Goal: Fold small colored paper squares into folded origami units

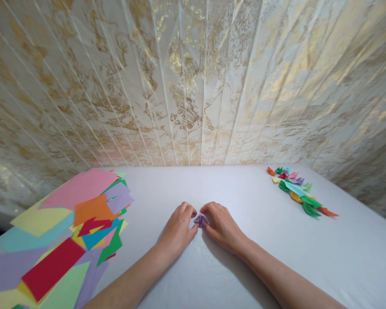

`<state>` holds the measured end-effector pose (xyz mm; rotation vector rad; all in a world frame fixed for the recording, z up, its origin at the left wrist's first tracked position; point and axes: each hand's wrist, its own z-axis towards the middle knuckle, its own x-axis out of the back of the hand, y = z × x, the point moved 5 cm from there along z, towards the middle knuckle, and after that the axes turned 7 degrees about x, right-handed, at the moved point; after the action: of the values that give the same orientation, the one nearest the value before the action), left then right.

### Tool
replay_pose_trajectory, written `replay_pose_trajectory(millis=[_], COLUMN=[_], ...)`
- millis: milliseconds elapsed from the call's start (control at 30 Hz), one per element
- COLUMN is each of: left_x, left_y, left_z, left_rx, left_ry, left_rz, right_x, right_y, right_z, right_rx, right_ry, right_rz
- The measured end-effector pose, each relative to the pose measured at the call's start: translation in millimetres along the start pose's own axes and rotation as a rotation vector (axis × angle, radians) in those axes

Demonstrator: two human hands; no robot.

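Note:
A small folded purple paper piece (pixel 200 220) sits between my two hands, near the middle of the white table. From its left side, my left hand (pixel 181 219) pinches it with thumb and fingertips. My right hand (pixel 219 223) grips the opposite side, thumb low and fingers curled above. Parts of the paper are hidden behind the fingertips, so its exact folded shape is hard to make out.
Loose coloured paper sheets, among them a red rectangle (pixel 53 268) and a pink sheet (pixel 80 193), overlap on the left. Several small folded paper figures, including a light blue one (pixel 295 189), lie at the far right. A gold-patterned curtain (pixel 186 86) hangs behind the table (pixel 167 184).

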<state>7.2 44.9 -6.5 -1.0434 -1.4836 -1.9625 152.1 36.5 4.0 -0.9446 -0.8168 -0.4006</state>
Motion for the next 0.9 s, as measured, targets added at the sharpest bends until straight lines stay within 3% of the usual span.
replay_pose_trajectory(millis=[200,900], left_x=[2.3,3.5], left_y=[0.3,3.5], left_z=[2.0,0.8], left_rx=[0.019,0.008], left_ry=[-0.053,-0.055], left_rz=[-0.044,-0.038], right_x=[2.4,2.0], right_y=[-2.6,2.8], right_z=[0.4,0.1], right_rx=[0.008,-0.001], right_ry=[0.001,0.017], right_rz=[0.039,0.036])
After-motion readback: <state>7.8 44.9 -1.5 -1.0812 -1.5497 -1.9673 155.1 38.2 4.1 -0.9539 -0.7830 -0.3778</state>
